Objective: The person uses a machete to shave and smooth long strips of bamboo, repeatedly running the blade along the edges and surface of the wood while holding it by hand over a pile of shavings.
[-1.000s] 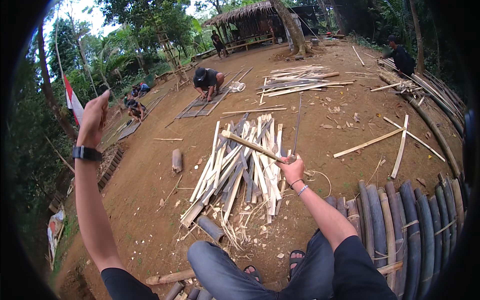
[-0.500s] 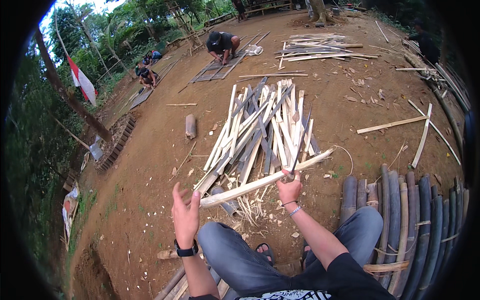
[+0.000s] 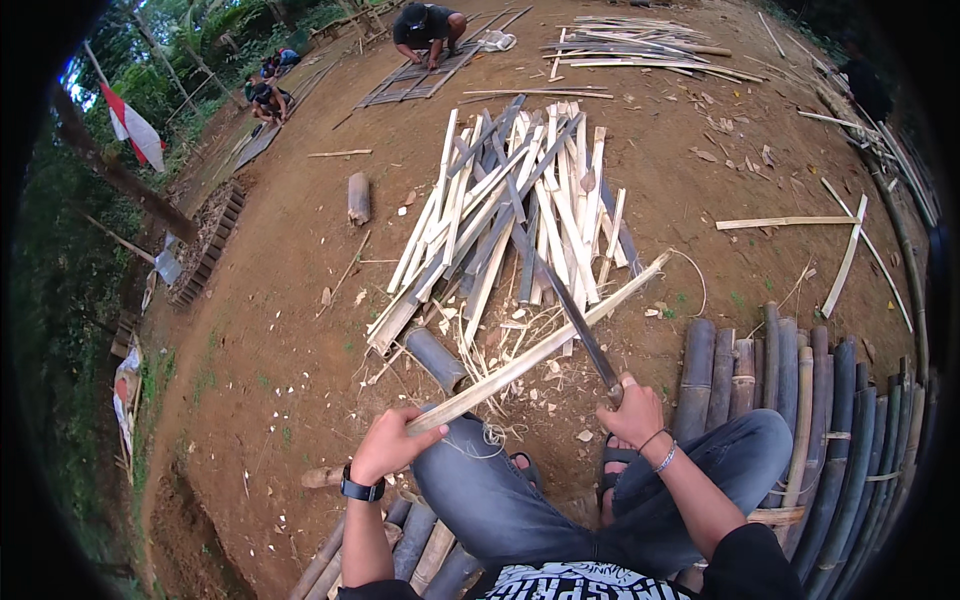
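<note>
A long pale bamboo strip (image 3: 530,358) slants from my lap up to the right. My left hand (image 3: 392,446), with a dark watch on the wrist, is closed round its near end, the thumb along it. In my right hand (image 3: 636,414) is the handle of a machete (image 3: 598,358). Its dark blade points away and to the left, crossing the strip in the picture; whether the two touch I cannot tell. Thin shavings (image 3: 497,432) hang by the strip above my left knee. Just beyond lies a short dark bamboo tube (image 3: 436,360).
A large heap of split bamboo strips (image 3: 500,215) lies ahead, with another stack (image 3: 640,45) farther off. Bundled bamboo poles (image 3: 790,390) stand close on my right. More bamboo pieces (image 3: 412,540) lie at lower left. A person (image 3: 428,38) crouches over a bamboo panel.
My left hand, formerly spread at the strip's end, has closed round it. My right hand has moved nearer my body and rightward, and the blade has swung to point leftward. The view has tilted down.
</note>
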`<state>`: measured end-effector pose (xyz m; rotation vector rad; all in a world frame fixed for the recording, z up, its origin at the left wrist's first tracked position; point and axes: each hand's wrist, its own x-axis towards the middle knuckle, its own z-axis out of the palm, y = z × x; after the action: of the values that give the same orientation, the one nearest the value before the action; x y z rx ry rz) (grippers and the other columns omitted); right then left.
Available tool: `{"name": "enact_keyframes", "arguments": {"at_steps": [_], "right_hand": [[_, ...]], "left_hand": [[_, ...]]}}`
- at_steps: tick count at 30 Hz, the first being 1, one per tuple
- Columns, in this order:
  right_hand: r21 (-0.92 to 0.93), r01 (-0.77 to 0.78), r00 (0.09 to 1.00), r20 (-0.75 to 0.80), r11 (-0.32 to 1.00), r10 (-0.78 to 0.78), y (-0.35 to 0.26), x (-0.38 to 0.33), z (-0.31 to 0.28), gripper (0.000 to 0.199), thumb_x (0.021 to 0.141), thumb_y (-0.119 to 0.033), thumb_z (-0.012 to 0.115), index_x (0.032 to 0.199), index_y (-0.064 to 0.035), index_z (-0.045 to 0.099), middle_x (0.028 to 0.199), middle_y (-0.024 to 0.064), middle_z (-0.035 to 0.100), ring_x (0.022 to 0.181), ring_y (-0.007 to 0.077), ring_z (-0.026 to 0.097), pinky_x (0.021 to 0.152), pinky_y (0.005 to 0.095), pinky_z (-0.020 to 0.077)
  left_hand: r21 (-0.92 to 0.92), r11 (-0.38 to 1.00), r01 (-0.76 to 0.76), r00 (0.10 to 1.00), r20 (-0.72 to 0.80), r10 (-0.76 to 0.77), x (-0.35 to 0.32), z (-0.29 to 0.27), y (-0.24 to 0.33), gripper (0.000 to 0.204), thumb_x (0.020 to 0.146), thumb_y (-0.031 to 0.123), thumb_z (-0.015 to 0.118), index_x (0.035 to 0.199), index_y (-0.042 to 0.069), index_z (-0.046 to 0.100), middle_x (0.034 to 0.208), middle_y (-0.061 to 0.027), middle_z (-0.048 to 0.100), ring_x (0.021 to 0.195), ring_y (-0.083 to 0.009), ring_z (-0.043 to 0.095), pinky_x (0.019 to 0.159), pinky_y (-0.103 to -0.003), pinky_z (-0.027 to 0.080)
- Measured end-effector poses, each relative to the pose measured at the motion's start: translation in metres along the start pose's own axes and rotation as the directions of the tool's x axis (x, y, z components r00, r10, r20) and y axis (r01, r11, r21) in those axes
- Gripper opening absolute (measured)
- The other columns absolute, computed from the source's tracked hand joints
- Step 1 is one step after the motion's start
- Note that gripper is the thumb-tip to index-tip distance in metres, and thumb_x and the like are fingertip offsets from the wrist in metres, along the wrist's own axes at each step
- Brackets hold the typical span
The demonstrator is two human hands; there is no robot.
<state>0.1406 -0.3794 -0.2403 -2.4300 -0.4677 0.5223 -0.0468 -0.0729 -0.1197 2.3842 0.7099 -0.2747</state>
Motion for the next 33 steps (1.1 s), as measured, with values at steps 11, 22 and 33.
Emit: {"name": "enact_keyframes", "arguments": {"at_steps": [11, 22, 33], "right_hand": [[0.000, 0.059, 0.977, 0.207, 0.998, -0.058, -0.013, -0.015, 0.050, 0.029, 0.077, -0.033, 0.064, 0.080, -0.0040, 0.065, 0.068, 0.0231, 0.064, 0.070, 0.0404, 0.066, 0.064, 0.0485, 0.0526], [-0.008, -0.040, 0.987, 0.154, 0.999, 0.041, -0.009, -0.031, 0.043, 0.026, 0.078, -0.030, 0.063, 0.085, -0.0050, 0.066, 0.072, 0.0249, 0.065, 0.073, 0.0405, 0.066, 0.068, 0.0482, 0.0540], [0.016, -0.077, 0.977, 0.202, 0.997, 0.072, 0.008, -0.006, 0.035, 0.024, 0.076, -0.026, 0.061, 0.083, -0.0035, 0.064, 0.068, 0.0245, 0.063, 0.071, 0.0410, 0.066, 0.067, 0.0489, 0.0530]], "left_hand": [[0.001, 0.986, 0.164, 0.979, -0.126, -0.163, -0.006, 0.023, 0.013, 0.040, 0.066, 0.029, 0.082, 0.081, -0.006, 0.071, 0.057, -0.0184, 0.061, 0.051, -0.0239, 0.062, 0.053, -0.035, 0.048], [0.014, 0.989, 0.150, 0.967, -0.212, -0.144, -0.021, 0.034, 0.040, 0.036, 0.067, 0.025, 0.082, 0.080, -0.006, 0.070, 0.057, -0.0164, 0.061, 0.050, -0.0209, 0.059, 0.052, -0.033, 0.046], [0.064, 0.985, 0.158, 0.956, -0.260, -0.137, -0.034, 0.048, 0.048, 0.037, 0.067, 0.025, 0.083, 0.079, -0.007, 0.069, 0.059, -0.0167, 0.063, 0.054, -0.0197, 0.062, 0.054, -0.033, 0.047]]}}
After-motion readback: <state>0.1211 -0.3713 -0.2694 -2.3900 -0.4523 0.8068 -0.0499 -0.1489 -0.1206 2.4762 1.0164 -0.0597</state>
